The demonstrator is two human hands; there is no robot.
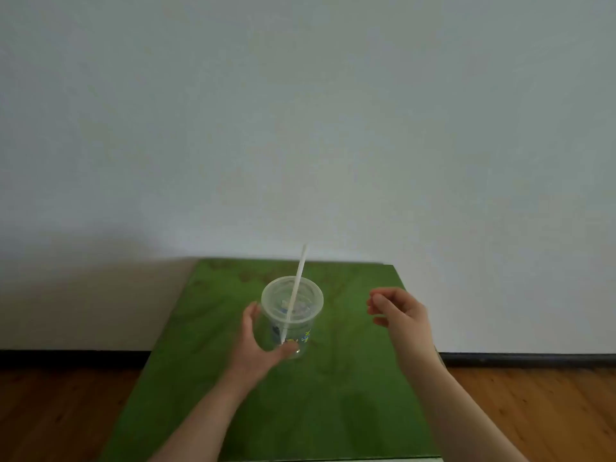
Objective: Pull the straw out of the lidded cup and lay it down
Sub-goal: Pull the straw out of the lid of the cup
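Here, the left hand (258,341) grips the clear plastic cup (291,315), thin straw (297,285) inside.

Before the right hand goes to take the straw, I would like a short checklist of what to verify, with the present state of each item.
1. Cup upright on the green table: ok.
2. Left hand steadies the cup at its lower side: ok, fingers wrap its base.
3. Lid seated on the cup: ok, it looks level all round.
4. Straw stands through the lid, upper part free to grasp: ok, it leans away from the person.
5. Right hand empty, not touching the straw: ok, it hovers to the right of the cup, fingers loosely curled.
6. Liquid in the cup: cannot tell.
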